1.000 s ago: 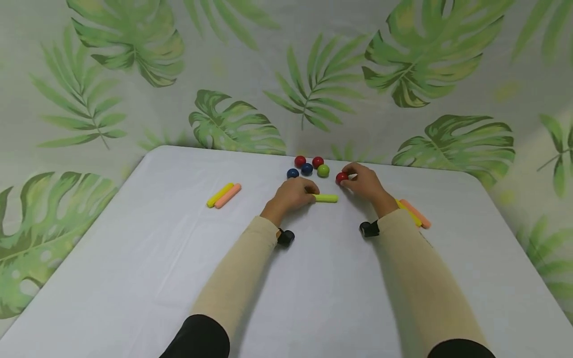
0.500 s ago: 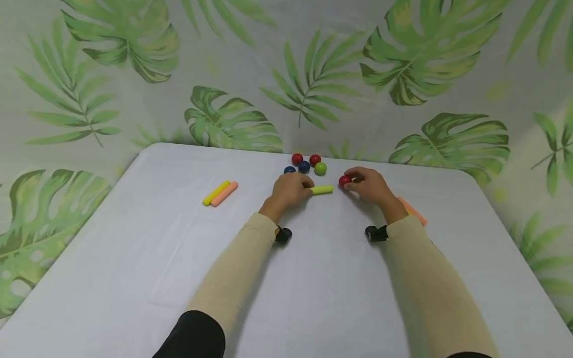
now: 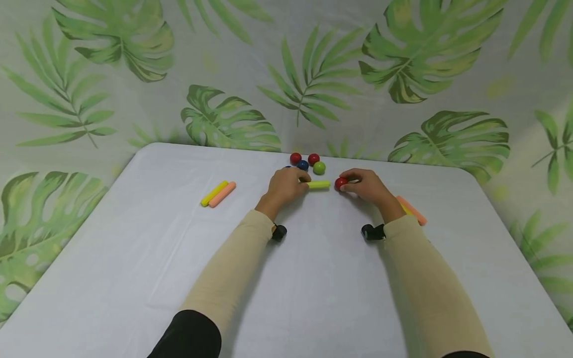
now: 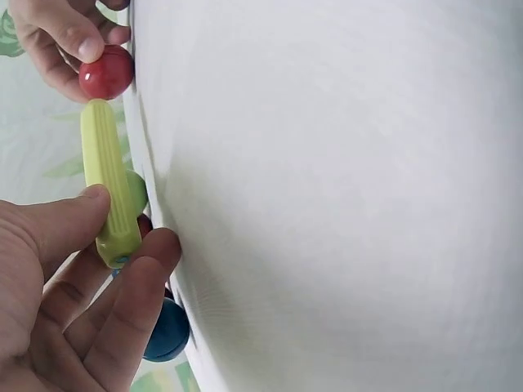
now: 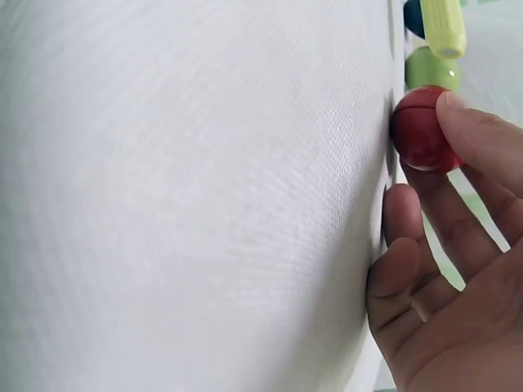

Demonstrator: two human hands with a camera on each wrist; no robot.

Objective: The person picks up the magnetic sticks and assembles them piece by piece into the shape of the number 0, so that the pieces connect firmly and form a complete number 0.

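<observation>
Left hand (image 3: 283,188) held lime-yellow stick (image 3: 319,185), nearside of green ball (image 3: 319,168) | right hand (image 3: 369,188) held red ball (image 3: 339,184), right of green ball | blue ball (image 3: 302,165) sat left of green ball

Lime-yellow stick (image 3: 319,185) in my left hand (image 3: 285,185): advanced closer to green ball (image 3: 319,168) over the last second | Red ball (image 3: 340,184) in my right hand (image 3: 367,187): drawn farther from green ball, now level with stick's tip | Outer blue ball (image 3: 288,167), left of green ball: now almost hidden.
</observation>
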